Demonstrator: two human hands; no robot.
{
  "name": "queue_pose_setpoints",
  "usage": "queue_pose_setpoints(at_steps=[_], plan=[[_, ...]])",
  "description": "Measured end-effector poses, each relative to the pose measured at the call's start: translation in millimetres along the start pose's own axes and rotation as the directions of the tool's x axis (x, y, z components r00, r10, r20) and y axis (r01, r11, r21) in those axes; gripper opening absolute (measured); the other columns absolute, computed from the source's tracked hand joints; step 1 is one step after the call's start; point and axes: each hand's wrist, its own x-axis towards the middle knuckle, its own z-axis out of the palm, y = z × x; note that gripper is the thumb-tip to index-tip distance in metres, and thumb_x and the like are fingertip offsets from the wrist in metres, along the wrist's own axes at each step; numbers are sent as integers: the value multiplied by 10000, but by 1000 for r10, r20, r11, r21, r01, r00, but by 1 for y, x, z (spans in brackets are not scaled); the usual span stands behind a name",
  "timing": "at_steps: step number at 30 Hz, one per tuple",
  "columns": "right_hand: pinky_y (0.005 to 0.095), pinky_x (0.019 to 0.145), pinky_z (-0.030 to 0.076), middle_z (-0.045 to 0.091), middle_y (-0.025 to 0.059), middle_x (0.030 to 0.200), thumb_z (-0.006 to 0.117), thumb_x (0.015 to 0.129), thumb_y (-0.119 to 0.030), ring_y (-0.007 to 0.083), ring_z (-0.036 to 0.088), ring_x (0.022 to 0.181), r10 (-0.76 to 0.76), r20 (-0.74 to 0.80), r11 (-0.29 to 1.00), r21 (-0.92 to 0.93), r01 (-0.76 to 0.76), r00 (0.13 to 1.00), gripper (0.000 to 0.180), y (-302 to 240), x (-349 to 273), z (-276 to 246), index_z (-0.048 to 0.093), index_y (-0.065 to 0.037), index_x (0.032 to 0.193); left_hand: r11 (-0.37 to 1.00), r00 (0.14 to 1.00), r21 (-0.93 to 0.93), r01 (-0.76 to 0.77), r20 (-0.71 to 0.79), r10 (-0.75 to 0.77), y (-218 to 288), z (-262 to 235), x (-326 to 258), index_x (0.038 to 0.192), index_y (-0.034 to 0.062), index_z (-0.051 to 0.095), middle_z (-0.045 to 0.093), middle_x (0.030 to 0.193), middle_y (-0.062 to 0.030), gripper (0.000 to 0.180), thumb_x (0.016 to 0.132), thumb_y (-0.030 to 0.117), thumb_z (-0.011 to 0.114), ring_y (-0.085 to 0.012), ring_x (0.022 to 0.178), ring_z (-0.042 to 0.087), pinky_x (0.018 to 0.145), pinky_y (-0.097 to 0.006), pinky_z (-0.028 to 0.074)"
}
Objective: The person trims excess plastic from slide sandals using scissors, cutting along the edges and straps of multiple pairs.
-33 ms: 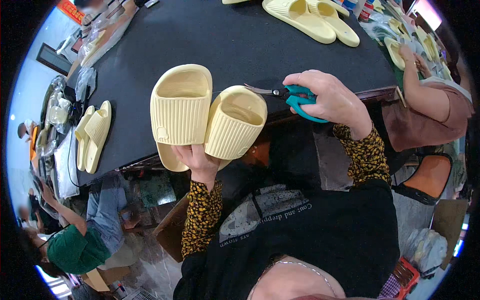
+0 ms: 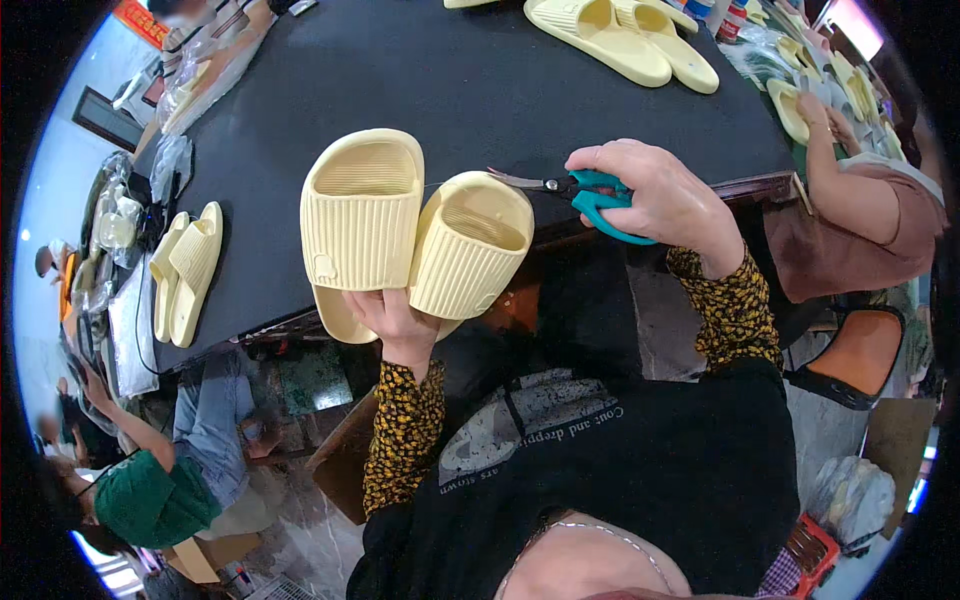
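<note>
Two pale yellow ribbed slide slippers, the left one [image 2: 360, 240] upright and the right one [image 2: 468, 272] tilted, are held side by side over the table's front edge. My left hand [image 2: 400, 325] grips them from below, closed, its fingers partly hidden under the straps. A thin thread seems to run between the two slippers near their tops. Teal-handled scissors [image 2: 600, 215] sit in my right hand [image 2: 668, 190], thumb and fingers around the loops. Their blades point left, slightly parted, with the tips close to the right slipper's upper edge; whether they touch cannot be made out.
On the dark table [image 2: 400, 70] lie a slipper pair [image 2: 188, 275] at the left and more slippers [image 2: 625, 40] at the far right. Co-workers sit on both sides; one person's arm [image 2: 850, 180] handles a slipper at the right. An orange chair [image 2: 855, 350] stands nearby.
</note>
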Motion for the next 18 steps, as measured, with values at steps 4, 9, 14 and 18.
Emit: queue_pose_setpoints(at_steps=[4, 9, 14, 18], plan=[[369, 755, 486, 615, 135, 920, 724, 757, -161, 296, 602, 859, -49, -5, 997, -53, 49, 999, 411, 2, 0, 0, 590, -45, 1128, 1000, 1000, 21, 19, 20, -19, -2, -1, -4, 1250, 24, 586, 479, 1332, -236, 643, 848, 526, 613, -437, 1191, 473, 943, -525, 400], [372, 751, 489, 616, 143, 921, 718, 757, -160, 303, 606, 857, -42, 5, 996, -75, 42, 999, 408, -1, 0, -3, 592, -45, 1126, 995, 996, -55, 80, 35, -78, 1, -1, -3, 1248, 32, 587, 478, 1331, -236, 630, 831, 501, 645, -441, 1189, 472, 933, -516, 407], [374, 744, 496, 622, 142, 920, 709, 756, -150, 303, 615, 852, -36, 13, 992, -118, 38, 999, 394, -2, -1, -5, 595, -45, 1118, 999, 998, 0, 43, 49, -43, -2, -2, -4, 1256, 33, 580, 474, 1335, -232, 641, 807, 480, 683, -435, 1194, 470, 946, -514, 403], [371, 740, 501, 631, 139, 920, 707, 754, -143, 297, 626, 846, -58, 0, 988, -144, 58, 998, 395, 1, -2, -4, 595, -49, 1121, 957, 973, -178, 229, 41, -225, 2, 3, -9, 1259, 34, 578, 473, 1339, -226, 655, 800, 488, 687, -427, 1207, 462, 960, -512, 400]])
